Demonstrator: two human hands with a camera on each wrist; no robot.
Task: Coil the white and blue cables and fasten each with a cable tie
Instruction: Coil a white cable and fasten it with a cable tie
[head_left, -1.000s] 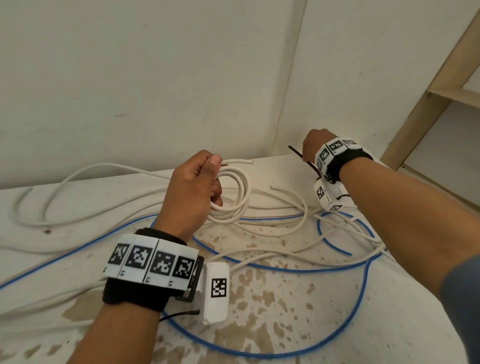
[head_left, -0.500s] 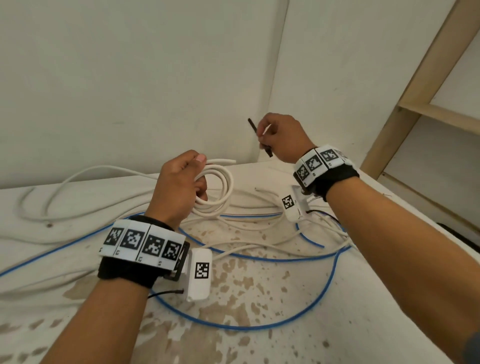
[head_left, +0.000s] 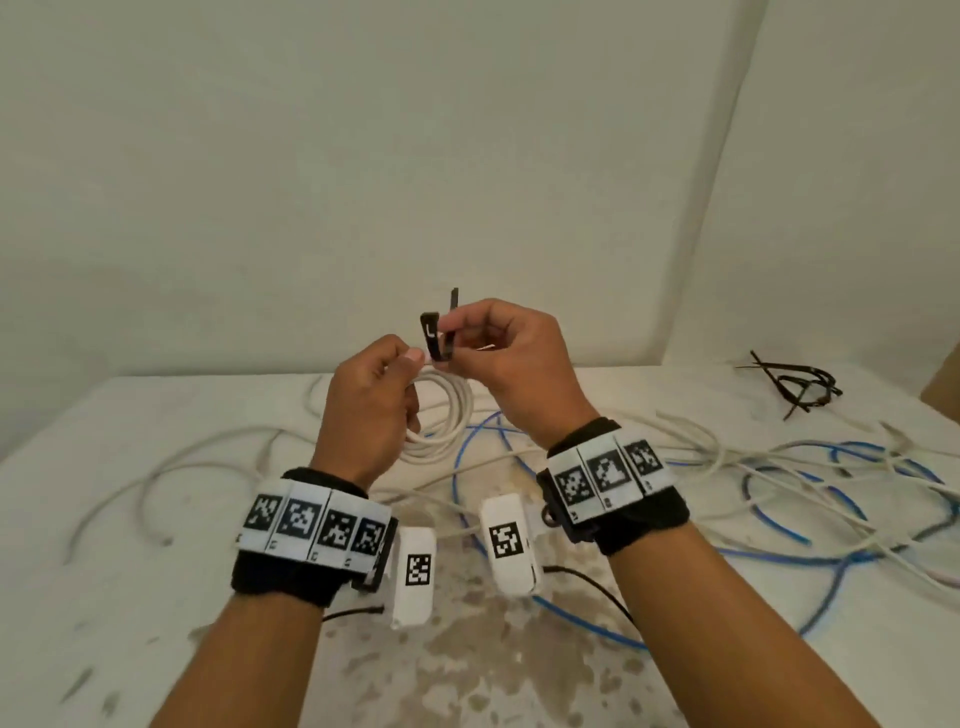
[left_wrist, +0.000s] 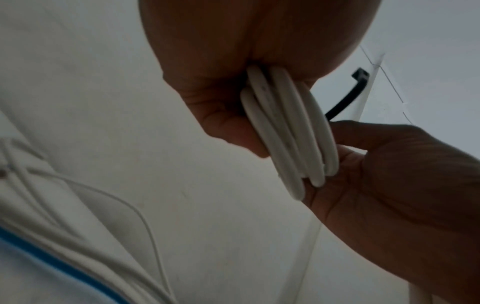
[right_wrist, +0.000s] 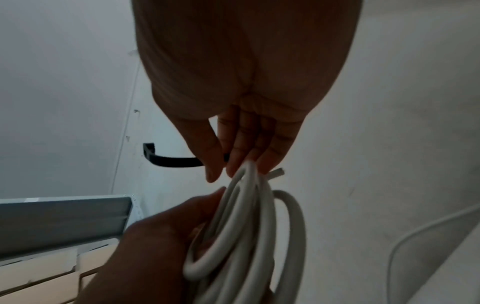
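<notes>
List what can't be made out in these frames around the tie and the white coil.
- Cable tie: whether it already circles the white coil; the right hand and left hand cover the join in every view.
- Tie tail: hidden behind the right hand's fingers, right wrist view.
- Blue cable: cut off by the right edge, head view.
- Spare ties: too small to count.

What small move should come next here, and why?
Probably pass the tie's free tail around the bundle and into its head. The left hand grips the white coil with its loops gathered, and the right hand pinches a black tie right above it. The tie's head is open, nothing threaded, so the coil is not yet fastened.
</notes>
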